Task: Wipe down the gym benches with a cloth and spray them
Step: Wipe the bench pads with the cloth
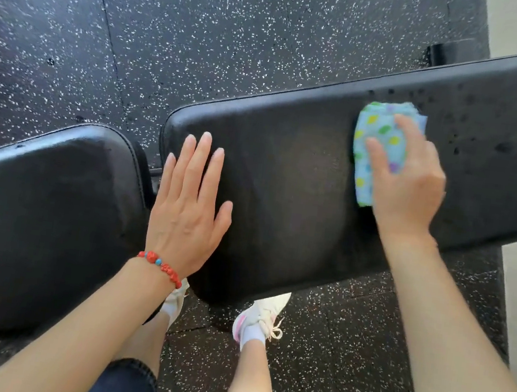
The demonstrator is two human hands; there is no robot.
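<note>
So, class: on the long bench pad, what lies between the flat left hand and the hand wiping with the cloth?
Only bare black padding. In the head view the left hand lies flat, the right hand presses the cloth, and the bench pad between them holds nothing.

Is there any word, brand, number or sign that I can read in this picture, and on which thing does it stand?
None can be read.
Bench pads: plain black, no label in view.
Cloth under the right hand: only coloured spots, no letters.
Shoes: no readable logo.
Bracelet: beads only.
</note>
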